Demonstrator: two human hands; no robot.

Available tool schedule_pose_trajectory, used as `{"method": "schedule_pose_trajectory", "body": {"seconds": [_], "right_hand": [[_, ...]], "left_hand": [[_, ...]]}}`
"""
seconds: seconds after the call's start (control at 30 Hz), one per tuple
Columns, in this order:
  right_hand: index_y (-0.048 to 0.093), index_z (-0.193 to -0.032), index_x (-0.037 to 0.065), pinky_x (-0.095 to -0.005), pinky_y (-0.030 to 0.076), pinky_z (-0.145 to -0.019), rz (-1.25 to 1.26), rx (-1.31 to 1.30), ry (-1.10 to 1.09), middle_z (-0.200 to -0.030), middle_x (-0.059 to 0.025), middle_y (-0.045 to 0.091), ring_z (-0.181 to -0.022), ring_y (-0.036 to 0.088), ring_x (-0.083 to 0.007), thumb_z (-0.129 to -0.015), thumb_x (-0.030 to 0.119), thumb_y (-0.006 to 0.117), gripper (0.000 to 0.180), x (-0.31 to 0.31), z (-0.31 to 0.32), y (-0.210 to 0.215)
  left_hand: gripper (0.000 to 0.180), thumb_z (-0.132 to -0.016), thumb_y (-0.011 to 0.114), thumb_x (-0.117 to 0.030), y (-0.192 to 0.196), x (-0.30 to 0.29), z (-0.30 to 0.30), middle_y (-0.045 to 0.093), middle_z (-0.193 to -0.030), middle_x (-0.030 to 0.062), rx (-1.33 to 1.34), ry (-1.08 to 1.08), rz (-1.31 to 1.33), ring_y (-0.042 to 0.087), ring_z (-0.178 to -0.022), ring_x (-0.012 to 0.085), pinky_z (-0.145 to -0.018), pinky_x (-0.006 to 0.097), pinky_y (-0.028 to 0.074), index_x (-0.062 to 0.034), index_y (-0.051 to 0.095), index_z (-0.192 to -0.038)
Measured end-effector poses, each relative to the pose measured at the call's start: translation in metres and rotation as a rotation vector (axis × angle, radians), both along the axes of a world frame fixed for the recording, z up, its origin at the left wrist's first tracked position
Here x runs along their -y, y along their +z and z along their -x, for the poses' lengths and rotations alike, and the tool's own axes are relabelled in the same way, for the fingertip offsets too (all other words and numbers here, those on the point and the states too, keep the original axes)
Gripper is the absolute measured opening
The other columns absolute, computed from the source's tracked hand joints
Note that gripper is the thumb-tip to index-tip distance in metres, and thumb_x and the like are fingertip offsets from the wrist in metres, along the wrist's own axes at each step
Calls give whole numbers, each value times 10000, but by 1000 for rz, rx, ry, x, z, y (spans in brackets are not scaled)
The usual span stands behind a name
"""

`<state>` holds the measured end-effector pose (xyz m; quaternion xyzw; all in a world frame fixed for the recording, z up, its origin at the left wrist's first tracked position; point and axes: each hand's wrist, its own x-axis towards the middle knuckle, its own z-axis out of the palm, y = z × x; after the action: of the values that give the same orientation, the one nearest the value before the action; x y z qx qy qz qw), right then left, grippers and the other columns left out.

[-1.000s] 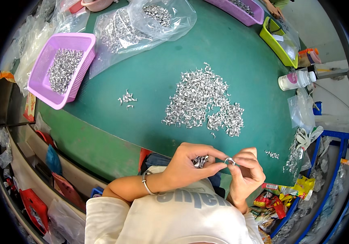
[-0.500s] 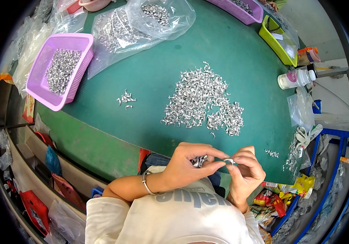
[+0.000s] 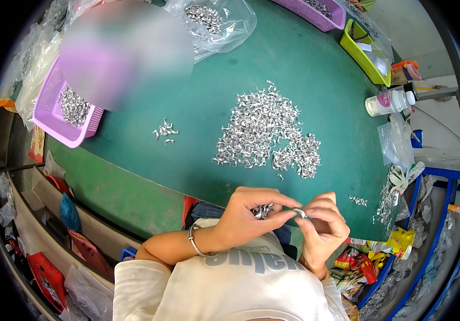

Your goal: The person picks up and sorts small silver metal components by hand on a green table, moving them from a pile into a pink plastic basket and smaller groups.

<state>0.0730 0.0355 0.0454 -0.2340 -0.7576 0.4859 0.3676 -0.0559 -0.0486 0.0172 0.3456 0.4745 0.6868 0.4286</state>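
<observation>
My left hand (image 3: 247, 216) is closed, with several small silvery curved metal pieces (image 3: 262, 212) cupped in it. Between its thumb and forefinger is the end of a single curved metal piece (image 3: 299, 212), which the fingertips of my right hand (image 3: 323, 223) also pinch. Both hands are over my lap, just off the near table edge. Beyond them a big heap of similar metal pieces (image 3: 259, 125) lies on the green table (image 3: 198, 155). A few more pieces (image 3: 166, 128) are to the left, and a short row of pieces (image 3: 357, 201) to the right.
A purple basket (image 3: 53, 125) of metal pieces stands at the left, partly behind a blurred patch. A plastic bag (image 3: 235, 27) of pieces lies at the back. A lime-green tray (image 3: 366, 61) and white bottle (image 3: 388, 102) are on the right, above a blue rack (image 3: 439, 230).
The single piece has turned slightly between my fingertips; the hands have hardly moved. A round blur now covers part of the basket and bag at the upper left.
</observation>
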Motion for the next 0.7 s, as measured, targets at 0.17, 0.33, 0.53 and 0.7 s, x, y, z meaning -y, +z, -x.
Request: {"method": "schedule_pose_trajectory", "body": {"seconds": [0.17, 0.33, 0.53, 0.7], "right_hand": [[614, -754, -21, -290, 392, -620, 63, -25, -53, -714, -102, 608, -681, 504, -195, -605, -39, 706, 175, 2, 0, -2], [609, -748, -21, -279, 392, -617, 96, -41, -57, -709, -104, 601, -688, 503, -191, -610, -41, 706, 170, 2, 2, -3], [608, -751, -19, -275, 392, -616, 97, -44, -51, -711, -102, 601, -689, 503, -185, -623, -47, 699, 160, 3, 5, -3], [605, -769, -22, -271, 398, -636, 114, -44, -32, -732, -107, 602, -715, 510, -188, -640, -60, 687, 158, 1, 5, -8]], "left_hand": [[173, -686, 664, 24, 0, 1, 1, 541, -572, 22, -6, -15, 0, 434, -502, 48, -449, 203, 315, -10, 666, -856], [173, -684, 670, 17, 0, 2, 2, 521, -551, 13, -17, -12, -11, 419, -491, 45, -443, 205, 308, -6, 664, -856], [182, -682, 671, 20, 1, 4, 4, 522, -551, 12, -11, -14, -14, 421, -489, 44, -442, 203, 307, -6, 661, -863], [174, -689, 671, 12, -2, 5, 2, 526, -570, 3, 22, 8, 17, 428, -505, 38, -448, 198, 315, -2, 653, -862]]}}
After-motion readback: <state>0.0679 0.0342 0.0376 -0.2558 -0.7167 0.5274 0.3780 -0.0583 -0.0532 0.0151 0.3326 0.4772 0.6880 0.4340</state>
